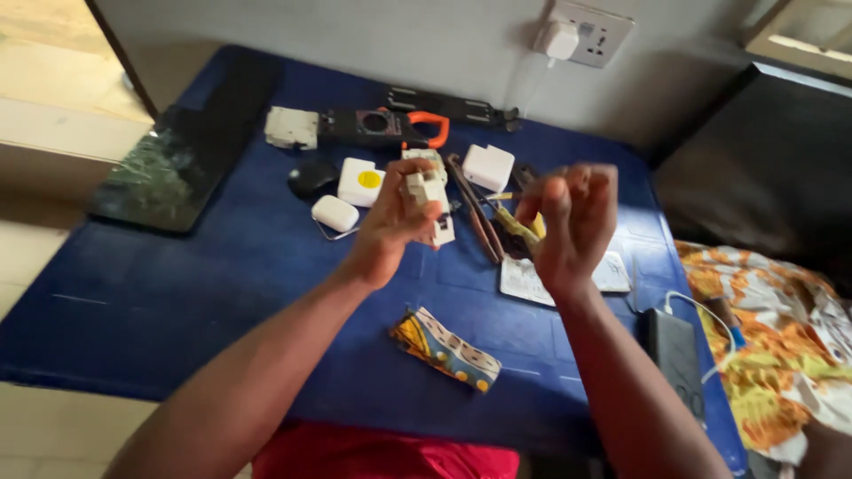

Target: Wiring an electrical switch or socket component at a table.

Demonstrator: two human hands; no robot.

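My left hand (390, 222) is raised above the blue table (177, 293) and grips a small white electrical breaker-like part (428, 191) between thumb and fingers. My right hand (572, 222) is held up beside it, fingers curled around a thin yellow-handled tool (524, 229) whose tip points left toward the white part. The two hands are a short gap apart. Below the right hand lies a white printed card (524, 282).
On the table lie a clamp meter with orange jaw (382, 127), white breaker (290, 127), white boxes (359, 182) (488, 166), earbud case (335, 213), black mouse (311, 177), dark tablet (169, 173), patterned pouch (446, 349), power bank (674, 355). Wall socket with charger (577, 34) behind.
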